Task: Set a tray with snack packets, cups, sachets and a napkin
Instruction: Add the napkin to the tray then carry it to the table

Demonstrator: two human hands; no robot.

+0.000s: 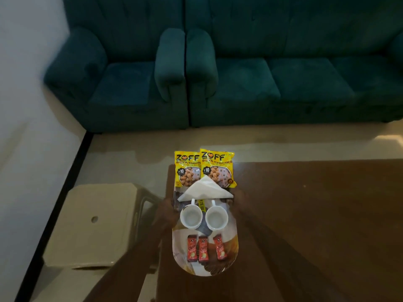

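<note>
Now, hands: left hand (166,211) and right hand (238,203) apparently grasp the tray (231,251) by its sides (blurred).
Tray load: packets (205,167), napkin (204,189), cups (204,216), sachets (205,248).

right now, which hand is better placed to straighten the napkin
Neither clearly. The left hand and right hand each grip a side of the tray. The right sits slightly nearer the napkin, so right, marginally.

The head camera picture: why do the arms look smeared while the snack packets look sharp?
Head view: dim room light and motion blur smear the left hand and right hand at the tray; the still snack packets stay crisp; wide-angle lens bends the edges.
</note>
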